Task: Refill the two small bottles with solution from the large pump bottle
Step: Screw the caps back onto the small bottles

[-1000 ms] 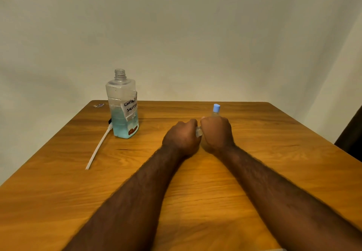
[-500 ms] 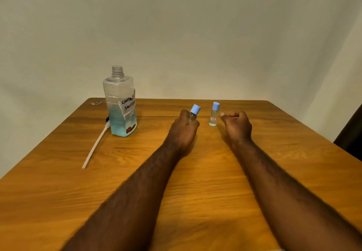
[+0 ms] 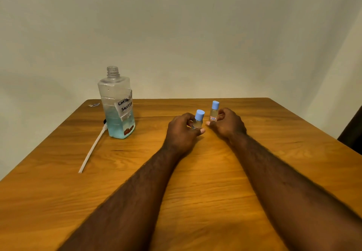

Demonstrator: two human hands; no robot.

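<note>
Pinching the tilted small bottle (image 3: 197, 123) between curled fingers (image 3: 188, 118) and thumb, the left hand (image 3: 180, 132) sits mid-way across the table (image 3: 205, 184), forearm stretched forward. The right hand (image 3: 228, 124) curls its fingers beside the upright labelled small bottle (image 3: 214, 114); I cannot tell whether they grip it. The large pump bottle (image 3: 117, 111) stands uncapped, well to the left.

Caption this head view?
Left hand grips a blue-capped clear small bottle, right hand its red-labelled twin, by the open large bottle.

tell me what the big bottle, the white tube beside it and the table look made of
Large bottle: clear glossy plastic, likely; blue liquid shows through. White tube: matte plastic, probably; thin, straight. Table: wood or wood-look veneer, satin, visible grain.
</note>
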